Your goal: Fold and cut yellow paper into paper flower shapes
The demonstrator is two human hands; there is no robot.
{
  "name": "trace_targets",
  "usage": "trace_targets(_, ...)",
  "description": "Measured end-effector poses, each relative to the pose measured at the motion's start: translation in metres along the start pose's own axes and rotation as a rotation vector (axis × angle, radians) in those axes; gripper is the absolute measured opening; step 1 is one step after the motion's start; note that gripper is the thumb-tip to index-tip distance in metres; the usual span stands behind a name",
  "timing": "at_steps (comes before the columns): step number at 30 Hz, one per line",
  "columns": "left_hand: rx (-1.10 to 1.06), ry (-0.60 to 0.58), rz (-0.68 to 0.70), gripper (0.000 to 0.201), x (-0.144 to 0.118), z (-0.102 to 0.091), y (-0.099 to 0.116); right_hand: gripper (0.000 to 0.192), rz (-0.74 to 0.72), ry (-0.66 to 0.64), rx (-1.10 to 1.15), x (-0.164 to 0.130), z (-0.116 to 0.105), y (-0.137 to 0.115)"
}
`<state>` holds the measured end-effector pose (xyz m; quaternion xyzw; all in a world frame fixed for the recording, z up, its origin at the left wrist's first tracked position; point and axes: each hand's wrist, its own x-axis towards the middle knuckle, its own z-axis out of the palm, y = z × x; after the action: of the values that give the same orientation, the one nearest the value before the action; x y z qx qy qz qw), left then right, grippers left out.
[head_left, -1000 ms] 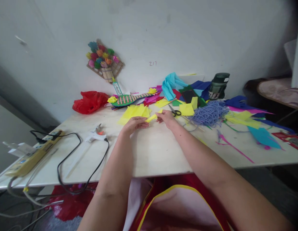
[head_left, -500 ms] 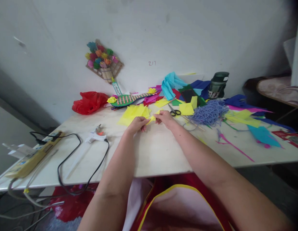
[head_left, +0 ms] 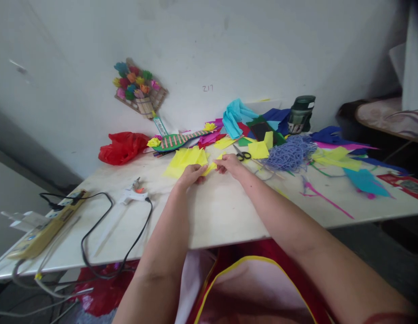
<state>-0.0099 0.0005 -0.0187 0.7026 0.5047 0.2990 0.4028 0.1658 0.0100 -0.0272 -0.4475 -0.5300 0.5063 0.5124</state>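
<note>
Head view: both hands pinching one yellow paper piece over the table.

We see left hand and right hand with fingers closed on its opposite ends. Yellow sheets lie just behind; scissors near right hand; glue gun well left.

Yellow paper thin, matt; table smooth, pale; red bag glossy plastic.
</note>
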Motion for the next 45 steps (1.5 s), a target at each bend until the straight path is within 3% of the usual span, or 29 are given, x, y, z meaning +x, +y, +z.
trace_targets(11,-0.021,-0.002,0.143,0.038,0.0014,0.0077,0.0005,0.024,-0.025,-0.147,0.004,-0.0022,0.0035,0.0040)
trace_targets(19,0.012,-0.006,0.149,0.040,0.0021,0.0072,0.0005,0.026,-0.051,-0.153,-0.049,-0.0020,0.0029,0.0041)
trace_targets(31,-0.032,-0.103,0.085,0.038,-0.0029,0.0050,0.0065,0.027,-0.137,-0.177,-0.081,-0.0040,0.0016,0.0032)
trace_targets(37,-0.059,-0.082,0.070,0.038,-0.0027,0.0058,0.0069,0.028,-0.149,-0.136,-0.022,-0.0025,0.0041,0.0034)
trace_targets(45,-0.075,-0.074,0.094,0.037,-0.0032,0.0060,0.0065,0.031,-0.099,-0.237,0.033,-0.0010,-0.0007,0.0057)
